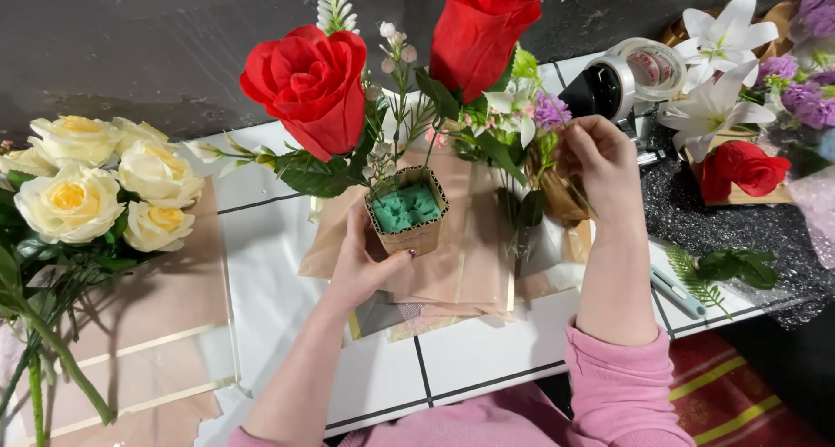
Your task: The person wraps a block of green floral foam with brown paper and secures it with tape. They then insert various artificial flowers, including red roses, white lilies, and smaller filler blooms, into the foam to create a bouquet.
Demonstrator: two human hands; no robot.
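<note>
The left hand (pixel 361 269) is clasped around a small cardboard box (pixel 409 210) packed with green foam (pixel 406 206), at the centre of the white table (pixel 470 351). At two o'clock from the box, the right hand (pixel 600 164) pinches a thin stem (pixel 570 147) between its fingertips. Farther off, two red roses (pixel 311 86) rise at twelve o'clock, cream roses (pixel 83 182) lie at nine, and tape rolls (pixel 639 69) and white lilies (pixel 718 64) sit at two.

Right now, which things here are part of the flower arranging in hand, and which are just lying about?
In use:
left hand gripping the small kraft box of green floral foam
right hand holding a thin flower stem
red roses set in the foam

Lying about:
cream roses
tape rolls
white lilies
fern sprig
</note>
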